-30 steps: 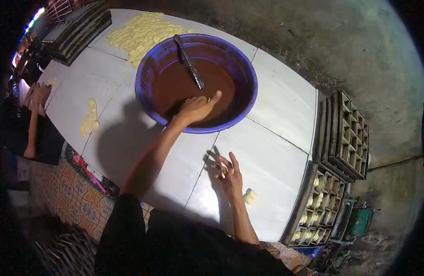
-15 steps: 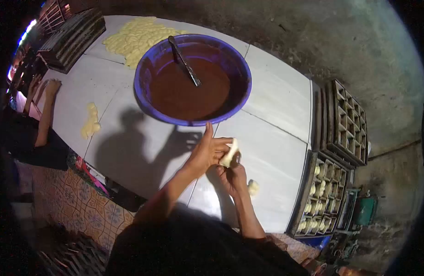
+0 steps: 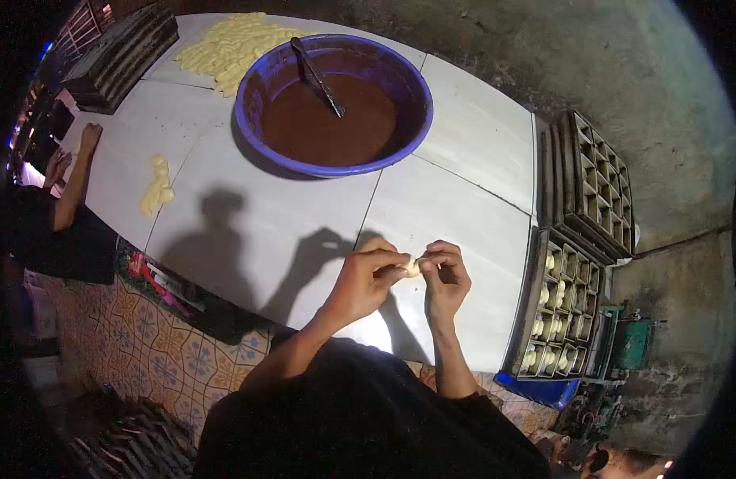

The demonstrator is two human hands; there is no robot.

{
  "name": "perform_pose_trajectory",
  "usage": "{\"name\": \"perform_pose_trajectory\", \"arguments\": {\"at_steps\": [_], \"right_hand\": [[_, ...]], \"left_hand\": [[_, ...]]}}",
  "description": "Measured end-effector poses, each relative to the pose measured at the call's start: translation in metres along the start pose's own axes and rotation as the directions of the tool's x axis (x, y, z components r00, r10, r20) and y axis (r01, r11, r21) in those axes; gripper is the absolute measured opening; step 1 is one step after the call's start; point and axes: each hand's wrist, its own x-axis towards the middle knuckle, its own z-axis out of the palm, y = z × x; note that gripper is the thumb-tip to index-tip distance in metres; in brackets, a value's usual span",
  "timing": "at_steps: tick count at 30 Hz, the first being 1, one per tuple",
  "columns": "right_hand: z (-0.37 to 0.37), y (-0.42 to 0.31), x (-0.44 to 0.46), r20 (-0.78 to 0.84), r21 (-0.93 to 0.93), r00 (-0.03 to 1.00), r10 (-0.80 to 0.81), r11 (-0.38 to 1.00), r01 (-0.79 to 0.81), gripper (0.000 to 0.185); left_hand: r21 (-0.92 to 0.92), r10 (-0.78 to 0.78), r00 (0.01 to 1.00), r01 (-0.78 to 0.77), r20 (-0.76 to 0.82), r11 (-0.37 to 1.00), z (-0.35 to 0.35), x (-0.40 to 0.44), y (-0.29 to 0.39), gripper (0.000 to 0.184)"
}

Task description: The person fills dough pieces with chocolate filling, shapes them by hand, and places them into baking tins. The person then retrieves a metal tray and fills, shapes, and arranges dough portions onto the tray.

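Note:
A small piece of pale dough is pinched between my two hands above the near part of the white table. My left hand grips it from the left with thumb and fingertips. On its right side my right hand also closes on it, partly covering it. Beyond my hands stands a purple basin holding a brown mass. A long dark-handled utensil leans inside the basin, its end in the brown mass.
Pale dough pieces spread at the far left; a smaller cluster lies nearer. Divided metal molds at right hold dough, with more molds stacked behind. Dark trays stand far left. Another person's arm rests at the left edge.
My hands have come away from the basin's rim, and the elongated dough is now a small piece pinched between both hands. The separate dough lump near my right hand no longer shows.

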Motion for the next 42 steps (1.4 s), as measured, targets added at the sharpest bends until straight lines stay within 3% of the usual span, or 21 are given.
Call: {"name": "perform_pose_trajectory", "arguments": {"at_steps": [1,4,6,10,12,14,15,17,18,19,22,23,25,26,28,30,33,36,38,40,42], "right_hand": [[-0.002,-0.003,-0.002,0.036,-0.039,0.999,0.022,0.999,-0.02,0.015],[0.002,-0.016,-0.004,0.288,-0.368,0.941,-0.179,0.886,0.281,0.016],[0.0,-0.023,-0.013,0.244,-0.38,0.967,-0.074,0.91,0.166,0.015],[-0.016,-0.014,-0.029,0.092,-0.312,0.991,0.092,0.948,-0.059,0.012],[-0.025,-0.002,-0.041,-0.055,-0.309,0.974,0.219,0.924,-0.226,0.022],[-0.024,-0.005,-0.043,-0.072,-0.449,0.992,0.104,0.885,-0.125,0.036],[-0.036,-0.005,-0.046,-0.061,-0.418,0.958,0.279,0.865,-0.279,0.043],[-0.069,0.014,-0.06,0.103,-0.208,0.739,0.666,0.741,-0.639,0.044],[-0.076,0.011,-0.066,0.237,-0.036,0.572,0.785,0.595,-0.803,0.044],[-0.078,-0.005,-0.067,0.29,-0.041,0.547,0.785,0.581,-0.813,0.042],[-0.105,0.019,-0.055,0.043,-0.586,0.882,0.469,0.727,-0.358,0.042],[-0.109,0.017,-0.041,-0.068,-0.518,0.896,0.439,0.752,-0.408,0.04],[-0.138,0.05,-0.019,-0.177,-0.613,0.936,0.303,0.711,-0.346,0.034],[-0.144,0.05,-0.01,-0.115,-0.568,0.908,0.404,0.723,-0.394,0.032],[-0.161,0.065,-0.004,-0.063,-0.427,0.846,0.529,0.752,-0.502,0.033],[-0.177,0.085,-0.013,-0.176,-0.473,0.915,0.364,0.784,-0.403,0.042],[-0.172,0.08,-0.018,-0.037,-0.638,0.923,0.383,0.702,-0.317,0.036],[-0.156,0.055,-0.011,0.084,-0.642,0.882,0.463,0.702,-0.307,0.037],[-0.16,0.062,-0.008,0.228,-0.819,0.912,0.341,0.574,-0.009,0.047],[-0.151,0.049,-0.005,0.408,-0.889,0.877,0.255,0.33,0.318,0.052],[-0.16,0.066,-0.028,0.487,-0.837,0.867,0.107,0.342,0.428,0.051]], "left_hand": [[-0.007,-0.008,1.0,0.008,-0.005,1.0,0.002,-0.001,0.001,0.019],[-0.042,-0.015,1.0,0.013,-0.027,0.999,0.007,-0.004,0.0,0.015],[-0.094,0.0,0.999,-0.005,-0.048,0.996,0.013,-0.005,-0.013,0.013],[-0.199,-0.281,0.959,0.279,0.014,0.939,0.029,-0.011,-0.01,0.014],[-0.116,-0.154,0.987,0.158,0.045,0.981,0.037,-0.018,-0.028,0.015],[-0.033,-0.099,0.993,0.101,0.056,0.994,0.043,-0.019,-0.031,0.015],[-0.279,-0.002,0.998,0.017,0.055,0.96,0.051,-0.019,-0.042,0.017],[-0.409,-0.136,0.963,0.223,0.231,0.885,0.055,-0.021,-0.039,0.027],[-0.495,-0.209,0.913,0.37,0.351,0.786,0.057,-0.025,-0.038,0.03],[-0.514,-0.2,0.927,0.345,0.316,0.785,0.063,-0.027,-0.034,0.033],[-0.29,0.108,0.99,-0.078,0.09,0.954,0.072,-0.02,-0.055,0.036],[-0.445,-0.002,0.996,0.044,0.094,0.895,0.07,-0.017,-0.053,0.037],[-0.357,-0.187,0.979,0.204,0.083,0.912,0.068,-0.012,-0.059,0.031],[-0.301,-0.271,0.959,0.283,0.081,0.911,0.067,-0.012,-0.068,0.029],[-0.199,-0.245,0.969,0.235,-0.027,0.952,0.065,-0.018,-0.098,0.019],[-0.107,-0.211,0.975,0.203,-0.069,0.973,0.054,-0.03,-0.122,0.017],[-0.134,-0.288,0.947,0.27,-0.144,0.954,0.043,-0.05,-0.146,0.012],[-0.023,-0.137,0.98,0.135,-0.145,0.991,0.043,-0.053,-0.127,0.013],[0.046,-0.228,0.942,0.246,-0.245,0.968,0.055,-0.055,-0.121,0.007],[0.228,0.029,0.987,0.008,-0.157,0.974,0.051,-0.051,-0.133,0.006],[-0.039,-0.194,0.939,0.191,-0.285,0.981,0.072,-0.058,-0.146,0.007]]}}
